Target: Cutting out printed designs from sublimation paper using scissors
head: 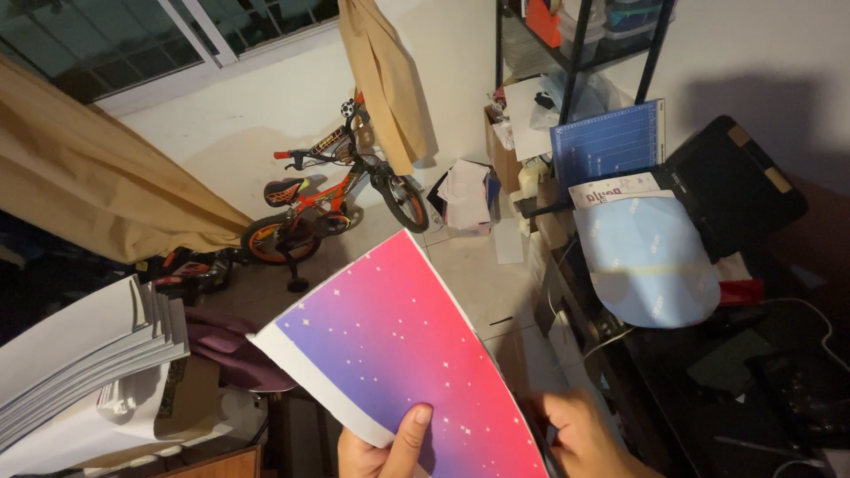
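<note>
L hand [382, 447] grips starry sheet [403, 345]; R hand [589, 438] half cropped

This was a room in a home, doubling as a craft or storage corner. A child's bicycle [332, 199] with training wheels stood on the tiled floor [478, 274] against a white wall, below a window [133, 40] hung with tan curtains [97, 190]. A black metal shelf rack [580, 44] held boxes, and loose papers and cardboard lay heaped at its foot (rather untidily). A blue cutting mat [606, 142] leaned nearby, and a stack of white sheets [80, 354] sat at the left, suggesting paper craft done at home.
</note>
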